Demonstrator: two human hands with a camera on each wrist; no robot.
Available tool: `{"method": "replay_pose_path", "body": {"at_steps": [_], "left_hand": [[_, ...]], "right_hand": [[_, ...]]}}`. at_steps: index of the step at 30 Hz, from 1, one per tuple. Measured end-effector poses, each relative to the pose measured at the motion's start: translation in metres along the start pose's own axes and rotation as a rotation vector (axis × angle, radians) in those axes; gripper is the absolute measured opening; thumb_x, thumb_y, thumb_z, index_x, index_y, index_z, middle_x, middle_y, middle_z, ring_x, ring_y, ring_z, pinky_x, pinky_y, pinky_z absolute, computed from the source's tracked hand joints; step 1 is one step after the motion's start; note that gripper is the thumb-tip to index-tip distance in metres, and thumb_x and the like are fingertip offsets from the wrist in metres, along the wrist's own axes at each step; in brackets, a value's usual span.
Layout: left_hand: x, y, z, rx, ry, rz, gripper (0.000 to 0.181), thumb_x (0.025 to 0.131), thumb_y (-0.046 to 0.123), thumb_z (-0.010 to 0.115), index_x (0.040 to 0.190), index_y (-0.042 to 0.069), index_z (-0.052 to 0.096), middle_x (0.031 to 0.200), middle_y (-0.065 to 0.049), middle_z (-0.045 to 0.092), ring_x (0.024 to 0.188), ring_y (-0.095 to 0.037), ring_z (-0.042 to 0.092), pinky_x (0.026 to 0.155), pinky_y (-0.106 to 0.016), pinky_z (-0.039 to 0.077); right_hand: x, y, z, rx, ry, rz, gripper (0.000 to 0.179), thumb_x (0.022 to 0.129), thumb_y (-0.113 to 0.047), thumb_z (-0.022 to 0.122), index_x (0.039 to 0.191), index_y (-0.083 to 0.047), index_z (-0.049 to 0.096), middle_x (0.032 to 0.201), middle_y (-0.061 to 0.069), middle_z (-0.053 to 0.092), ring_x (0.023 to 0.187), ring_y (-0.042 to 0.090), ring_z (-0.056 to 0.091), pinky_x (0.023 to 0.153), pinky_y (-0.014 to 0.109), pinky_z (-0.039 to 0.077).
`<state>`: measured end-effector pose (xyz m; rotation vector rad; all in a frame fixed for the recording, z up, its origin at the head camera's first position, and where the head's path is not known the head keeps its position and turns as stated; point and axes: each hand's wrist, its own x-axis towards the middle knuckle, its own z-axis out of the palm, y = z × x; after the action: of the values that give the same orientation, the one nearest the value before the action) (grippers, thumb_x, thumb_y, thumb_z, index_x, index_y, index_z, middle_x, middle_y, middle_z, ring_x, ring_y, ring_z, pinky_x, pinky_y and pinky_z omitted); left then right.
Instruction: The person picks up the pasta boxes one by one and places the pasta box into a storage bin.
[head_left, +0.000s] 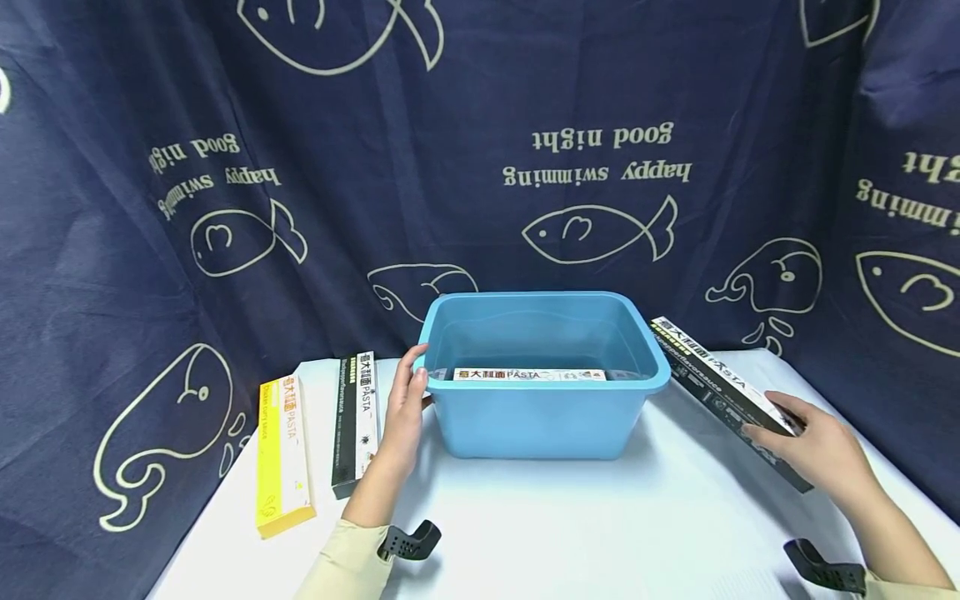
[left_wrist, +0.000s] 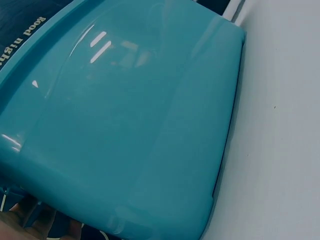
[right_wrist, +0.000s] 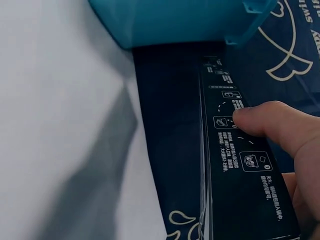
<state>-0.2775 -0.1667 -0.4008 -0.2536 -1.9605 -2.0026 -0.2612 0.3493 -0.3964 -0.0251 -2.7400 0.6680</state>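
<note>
A blue plastic tub (head_left: 532, 421) stands mid-table in the head view, with a pasta box (head_left: 528, 375) lying inside along its near wall. My left hand (head_left: 405, 408) grips the tub's left rim; in the left wrist view the tub's blue wall (left_wrist: 130, 115) fills most of the picture and the fingers (left_wrist: 42, 220) show at lower left. To the right of the tub, my right hand (head_left: 817, 442) holds a black and white pasta box (head_left: 720, 392), tilted over the table. Close up in the right wrist view, the thumb (right_wrist: 260, 118) presses the box's printed black side (right_wrist: 240, 165).
Left of the tub lie a yellow and white pasta box (head_left: 283, 450) and another black and white pasta box (head_left: 356, 421). A dark blue curtain (head_left: 465, 167) with fish drawings hangs behind the white table (head_left: 555, 525).
</note>
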Motion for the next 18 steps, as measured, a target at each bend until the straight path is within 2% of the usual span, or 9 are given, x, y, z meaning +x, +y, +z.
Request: {"method": "replay_pose_path", "body": {"at_steps": [7,14,18], "left_hand": [[-0.001,0.000,-0.001,0.007,0.008,0.001,0.042,0.107,0.035,0.038,0.149,0.029,0.039,0.157,-0.002,0.034,0.134,-0.024,0.042,0.107,-0.054,0.036],[0.000,0.000,-0.001,0.011,-0.016,0.008,0.044,0.107,0.038,0.036,0.150,0.028,0.037,0.161,-0.001,0.029,0.143,-0.035,0.035,0.109,-0.056,0.034],[0.000,0.000,0.000,0.007,-0.009,0.005,0.044,0.107,0.037,0.036,0.150,0.028,0.038,0.159,-0.002,0.031,0.141,-0.034,0.037,0.109,-0.055,0.035]], "right_hand": [[0.007,-0.009,-0.011,0.001,0.026,0.005,0.080,0.082,-0.048,0.077,0.138,0.003,0.052,0.122,0.038,0.057,0.095,0.045,0.059,0.066,0.033,0.036],[0.011,-0.018,-0.024,0.023,0.042,0.017,0.080,0.083,-0.046,0.077,0.140,0.003,0.051,0.118,0.039,0.059,0.092,0.044,0.058,0.065,0.033,0.036],[0.014,-0.022,-0.029,0.017,0.068,0.004,0.077,0.083,-0.044,0.076,0.139,0.003,0.052,0.117,0.038,0.059,0.092,0.044,0.057,0.066,0.034,0.036]]}}
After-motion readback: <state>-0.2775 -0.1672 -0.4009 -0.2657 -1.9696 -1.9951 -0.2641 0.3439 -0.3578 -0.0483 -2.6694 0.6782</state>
